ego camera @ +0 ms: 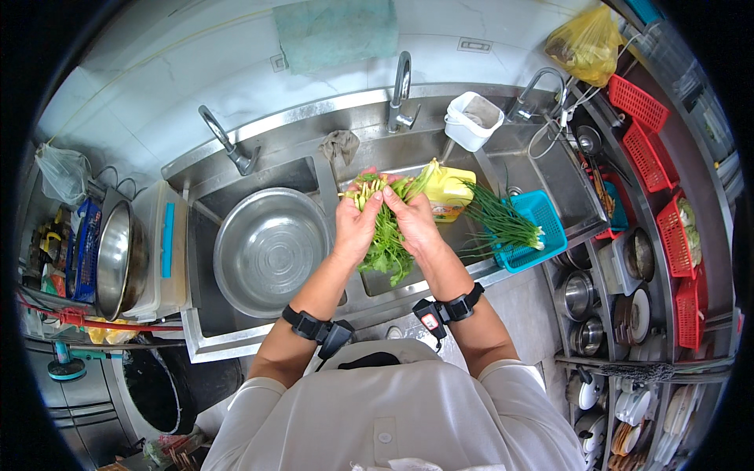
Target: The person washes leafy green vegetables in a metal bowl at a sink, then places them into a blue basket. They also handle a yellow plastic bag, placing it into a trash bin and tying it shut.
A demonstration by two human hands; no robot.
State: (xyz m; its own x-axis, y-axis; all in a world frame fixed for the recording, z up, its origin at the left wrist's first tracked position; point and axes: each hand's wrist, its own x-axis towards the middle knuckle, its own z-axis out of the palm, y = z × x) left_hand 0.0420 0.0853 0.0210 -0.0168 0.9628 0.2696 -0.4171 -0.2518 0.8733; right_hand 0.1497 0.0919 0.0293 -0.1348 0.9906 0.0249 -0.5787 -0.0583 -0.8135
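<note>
Above the middle basin of a steel sink, my left hand and my right hand are close together with thumbs nearly touching. Between them they hold a bunch of leafy green herbs, its pale stems pointing up and its leaves hanging down. Something reddish shows behind the stems; I cannot tell what. Just right of my right hand, a yellow plastic jug lies in the basin. Spring onions rest across a turquoise plastic basket at the right. The fingers behind the bunch are mostly hidden.
A large round metal basin sits in the left sink. Chrome faucets line the back, with a grey rag and a white plastic bucket near them. Shelves at the right hold red baskets and metal pots. A black bin stands lower left.
</note>
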